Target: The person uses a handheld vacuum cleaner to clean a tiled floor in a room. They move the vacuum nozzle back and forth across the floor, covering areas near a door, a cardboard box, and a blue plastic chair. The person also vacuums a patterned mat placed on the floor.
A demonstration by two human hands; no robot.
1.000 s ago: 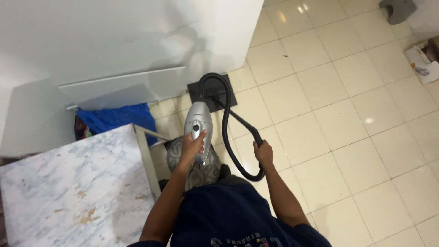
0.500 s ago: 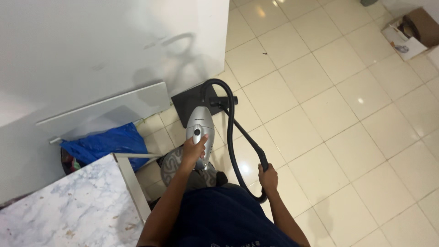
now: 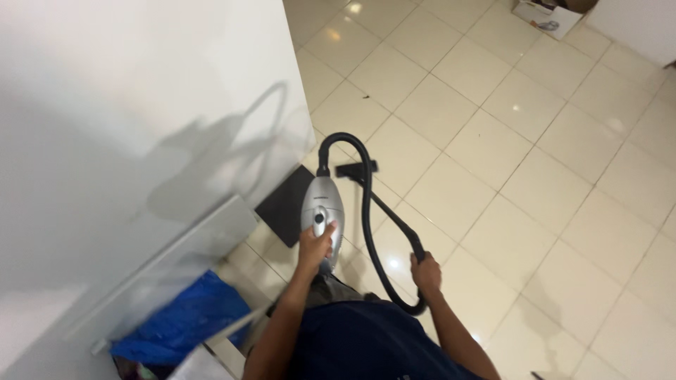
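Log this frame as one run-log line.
left hand: grips silver handheld vacuum | right hand: grips black hose | nozzle: on tiled floor | blue bag: by white wall

Glossy cream tile floor [image 3: 549, 183], white wall [image 3: 127, 105].

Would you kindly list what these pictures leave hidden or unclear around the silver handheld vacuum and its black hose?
Head view only:
- Silver handheld vacuum: its rear handle is covered by the left hand.
- Black flexible hose: its lowest loop passes behind the dark blue shirt.
- Black floor nozzle: its underside faces the cream tiled floor.
- Blue plastic bag: contents unseen.
- Right hand: fingers wrap out of sight around the tube.
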